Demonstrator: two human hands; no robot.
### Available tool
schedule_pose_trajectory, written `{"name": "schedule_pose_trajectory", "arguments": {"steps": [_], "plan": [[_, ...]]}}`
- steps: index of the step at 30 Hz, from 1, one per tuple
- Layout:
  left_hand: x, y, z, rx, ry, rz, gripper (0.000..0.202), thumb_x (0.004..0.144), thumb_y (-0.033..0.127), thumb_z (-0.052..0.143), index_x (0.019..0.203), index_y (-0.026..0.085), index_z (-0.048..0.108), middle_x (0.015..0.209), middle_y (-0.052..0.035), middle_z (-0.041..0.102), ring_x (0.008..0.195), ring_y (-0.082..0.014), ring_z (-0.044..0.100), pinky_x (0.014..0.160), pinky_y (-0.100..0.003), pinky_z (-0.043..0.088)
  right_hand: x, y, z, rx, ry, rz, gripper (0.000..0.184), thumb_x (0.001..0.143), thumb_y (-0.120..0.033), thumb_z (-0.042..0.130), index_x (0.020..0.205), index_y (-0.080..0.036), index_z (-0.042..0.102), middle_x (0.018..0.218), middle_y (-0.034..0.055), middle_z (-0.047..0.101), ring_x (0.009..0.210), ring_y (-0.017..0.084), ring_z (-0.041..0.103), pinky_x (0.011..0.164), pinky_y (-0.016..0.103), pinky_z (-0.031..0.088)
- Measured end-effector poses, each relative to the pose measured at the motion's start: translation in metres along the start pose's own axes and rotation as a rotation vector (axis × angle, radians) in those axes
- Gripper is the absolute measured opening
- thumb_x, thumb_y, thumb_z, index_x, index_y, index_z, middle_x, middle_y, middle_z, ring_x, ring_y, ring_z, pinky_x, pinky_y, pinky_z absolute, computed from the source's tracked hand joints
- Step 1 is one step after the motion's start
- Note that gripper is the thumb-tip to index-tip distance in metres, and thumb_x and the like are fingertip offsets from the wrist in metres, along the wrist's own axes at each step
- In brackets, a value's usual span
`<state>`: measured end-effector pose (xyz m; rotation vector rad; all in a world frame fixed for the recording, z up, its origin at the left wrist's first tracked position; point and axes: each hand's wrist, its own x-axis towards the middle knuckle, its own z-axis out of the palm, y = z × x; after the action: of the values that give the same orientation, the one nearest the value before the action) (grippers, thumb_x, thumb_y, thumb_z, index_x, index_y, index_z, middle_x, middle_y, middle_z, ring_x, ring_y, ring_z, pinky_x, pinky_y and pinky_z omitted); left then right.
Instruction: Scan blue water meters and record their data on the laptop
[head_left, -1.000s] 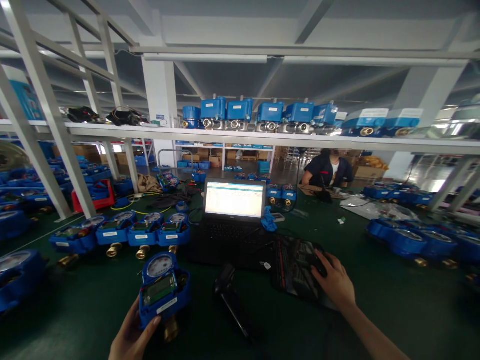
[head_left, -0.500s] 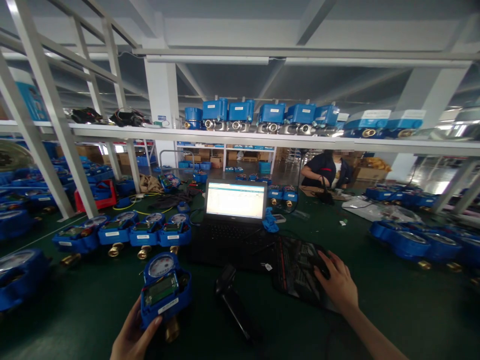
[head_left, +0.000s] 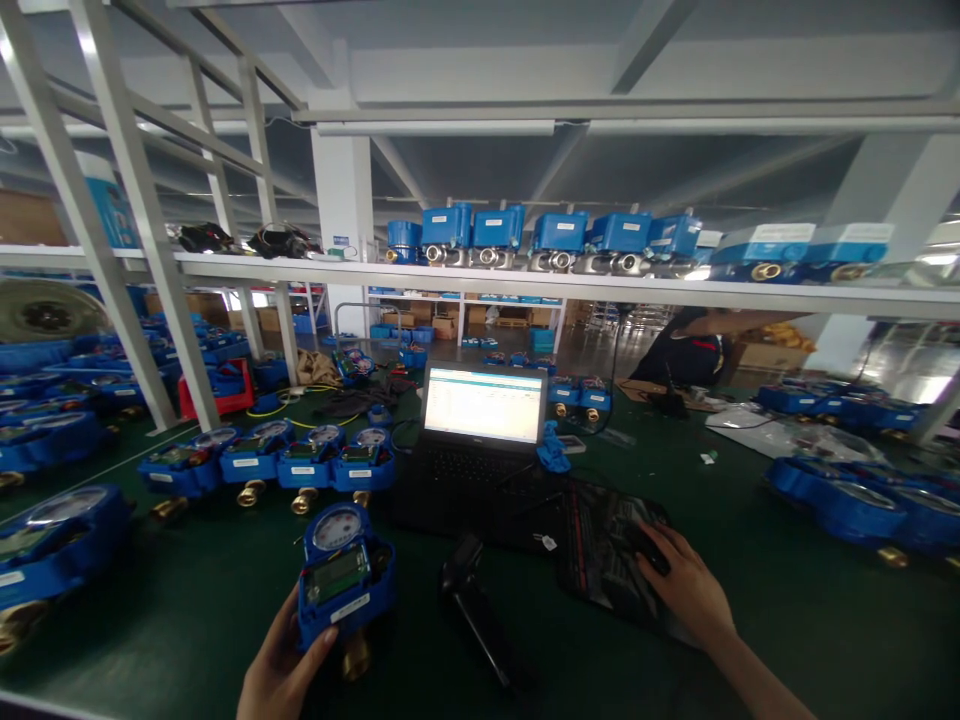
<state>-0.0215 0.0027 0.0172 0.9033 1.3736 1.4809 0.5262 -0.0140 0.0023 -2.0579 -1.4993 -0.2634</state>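
My left hand (head_left: 283,655) grips a blue water meter (head_left: 346,580) by its lower left side, thumb on the front edge. The meter has a round dial, an exposed green circuit board, a white label and a brass pipe end pointing toward me. My right hand (head_left: 688,588) is curled over a black computer mouse (head_left: 651,548) on a dark patterned mouse pad (head_left: 600,555). Between my hands a black handheld barcode scanner (head_left: 476,610) lies on the green table. Behind it stands an open laptop (head_left: 484,405) with a lit screen showing a table-like page.
A row of blue meters (head_left: 307,460) stands left of the laptop, and more meters (head_left: 862,500) sit at the right. Above runs a white shelf (head_left: 480,275) carrying blue valve boxes (head_left: 562,232). Across the table is another person (head_left: 679,350), one arm raised. A crumpled blue glove-like item (head_left: 553,448) lies beside the laptop.
The view has turned slightly left, so everything sits further right. My hands keep their hold on the meter and mouse. The person opposite has leaned and stretched an arm to the right.
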Motion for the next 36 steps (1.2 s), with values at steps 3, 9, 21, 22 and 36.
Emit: {"name": "schedule_pose_trajectory", "arguments": {"steps": [3, 9, 21, 22, 36], "plan": [[0.001, 0.000, -0.001, -0.002, -0.021, -0.005, 0.078, 0.055, 0.043, 0.083, 0.125, 0.023, 0.054, 0.114, -0.0063, 0.067, 0.113, -0.0352, 0.056, 0.096, -0.045, 0.050, 0.001, -0.014, -0.008, -0.006, 0.095, 0.099, 0.055, 0.083, -0.056, 0.037, 0.128, -0.028, 0.051, 0.131, 0.0078, 0.049, 0.112, 0.032, 0.053, 0.081, 0.047, 0.053], [-0.004, -0.004, 0.007, -0.079, 0.012, 0.044, 0.075, 0.062, 0.041, 0.078, 0.129, 0.022, 0.049, 0.114, -0.0072, 0.066, 0.112, -0.0349, 0.056, 0.095, -0.047, 0.050, -0.012, -0.073, -0.008, 0.044, 0.061, -0.018, 0.048, 0.085, -0.052, 0.038, 0.124, -0.028, 0.054, 0.131, 0.0062, 0.050, 0.115, 0.028, 0.052, 0.090, 0.043, 0.050], [-0.008, 0.001, 0.013, -0.120, 0.023, 0.067, 0.076, 0.054, 0.044, 0.084, 0.121, 0.024, 0.054, 0.109, -0.0049, 0.069, 0.111, -0.0358, 0.057, 0.094, -0.046, 0.052, -0.019, -0.069, 0.016, -0.127, -0.031, -0.144, 0.047, 0.084, -0.042, 0.040, 0.125, -0.025, 0.056, 0.127, 0.0088, 0.055, 0.107, 0.029, 0.058, 0.085, 0.043, 0.052], [-0.007, 0.000, 0.013, -0.119, 0.024, 0.067, 0.075, 0.054, 0.043, 0.084, 0.121, 0.024, 0.055, 0.109, -0.0051, 0.069, 0.111, -0.0361, 0.057, 0.095, -0.047, 0.051, -0.020, -0.070, 0.016, -0.121, -0.041, -0.152, 0.047, 0.083, -0.041, 0.041, 0.125, -0.026, 0.056, 0.127, 0.0079, 0.055, 0.108, 0.028, 0.057, 0.085, 0.043, 0.052], [-0.004, -0.008, 0.010, -0.138, 0.008, 0.040, 0.068, 0.063, 0.035, 0.078, 0.124, 0.023, 0.051, 0.112, -0.0069, 0.067, 0.112, -0.0341, 0.056, 0.094, -0.046, 0.051, -0.022, -0.071, 0.018, -0.106, -0.057, -0.093, 0.049, 0.084, -0.044, 0.038, 0.126, -0.026, 0.055, 0.130, 0.0078, 0.053, 0.110, 0.029, 0.056, 0.086, 0.044, 0.052]]}}
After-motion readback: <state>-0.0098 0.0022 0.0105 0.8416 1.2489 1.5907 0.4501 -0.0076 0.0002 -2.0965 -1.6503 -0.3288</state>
